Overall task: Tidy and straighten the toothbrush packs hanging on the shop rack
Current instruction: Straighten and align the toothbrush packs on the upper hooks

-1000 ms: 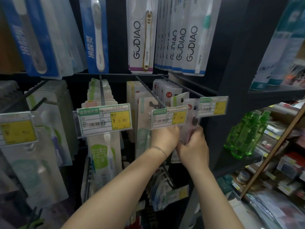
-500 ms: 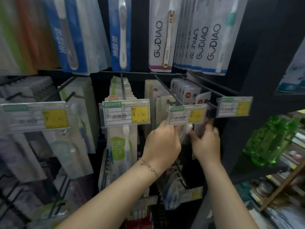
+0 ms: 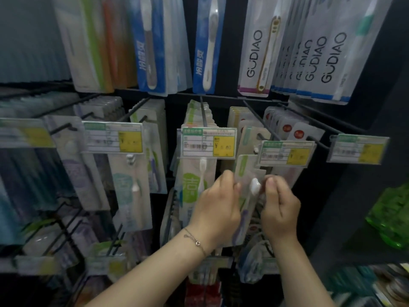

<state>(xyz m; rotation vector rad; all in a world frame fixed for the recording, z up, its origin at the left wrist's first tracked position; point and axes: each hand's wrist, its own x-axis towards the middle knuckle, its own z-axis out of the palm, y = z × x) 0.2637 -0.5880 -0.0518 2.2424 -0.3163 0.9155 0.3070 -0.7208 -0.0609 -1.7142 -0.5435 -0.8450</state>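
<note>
Toothbrush packs hang in rows on black wire hooks. Both my hands hold one clear pack with a green stripe and a white-headed brush [image 3: 249, 180], below a yellow-and-white price tag [image 3: 287, 154]. My left hand [image 3: 218, 203] pinches its left edge, and my right hand [image 3: 280, 207] pinches its right edge. The pack sits tilted, its top corner just under the tag and in front of the packs on that hook [image 3: 262, 124]. To the left hangs a green-label pack [image 3: 194, 187] behind another tag [image 3: 208, 142].
White GUDIAO packs [image 3: 261, 47] and blue packs [image 3: 150, 45] hang on the row above. More packs and tags fill the hooks to the left [image 3: 130, 187]. A black upright [image 3: 345, 196] bounds the rack on the right, with green bottles [image 3: 391, 216] beyond it.
Both hands dropped from behind the price tags and now hold a green-striped pack out in front of the hook. The view shifted left and down.
</note>
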